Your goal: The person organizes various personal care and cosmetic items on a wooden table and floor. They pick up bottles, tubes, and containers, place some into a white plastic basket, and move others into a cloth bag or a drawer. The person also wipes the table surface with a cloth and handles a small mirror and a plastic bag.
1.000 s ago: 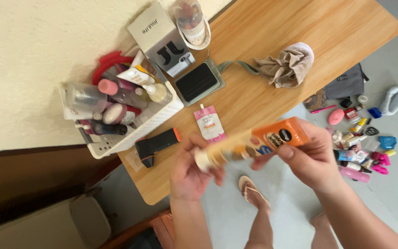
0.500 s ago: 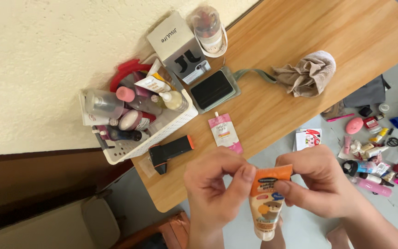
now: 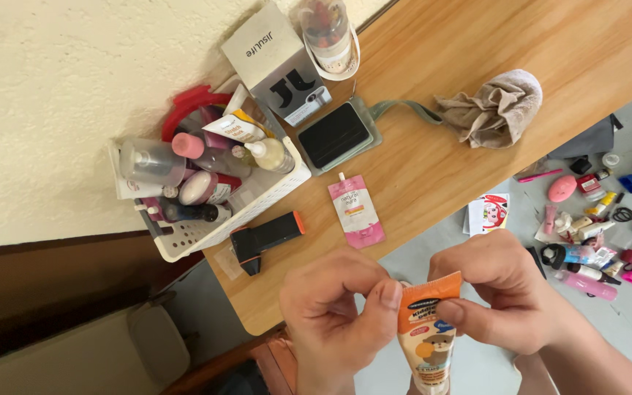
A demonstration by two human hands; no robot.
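An orange-and-cream squeeze tube [image 3: 427, 336] is held between the two hands, its long axis running straight toward and away from the head camera, with the flat crimped end at the top and the body hanging down below the fingers. The left hand [image 3: 334, 314] is closed narrowly, thumb tip pressed against the left corner of the crimp. The right hand [image 3: 502, 292] is likewise closed, thumb and forefinger pinching the right corner, so the tube sits equally near to both. The tube looks soft and glossy, a printed cartoon animal showing on its front; whether a cap is on the lower end cannot be told.

Up and to the left of the hands, on the wooden surface [image 3: 491, 183], a white perforated plastic basket [image 3: 206, 227] is crowded with bottles and tubes. Just above the left hand a black handheld device with an orange tip [image 3: 265, 240] is laid flat, and beside it a small pink pouch [image 3: 355, 211]. Farther up, a grey box [image 3: 276, 62] and a dark flat case [image 3: 334, 134] are seen. Above the right hand a crumpled beige cloth [image 3: 495, 110] is lying. To the right, on the floor, a scatter of small bright items [image 3: 594, 234] is spread.
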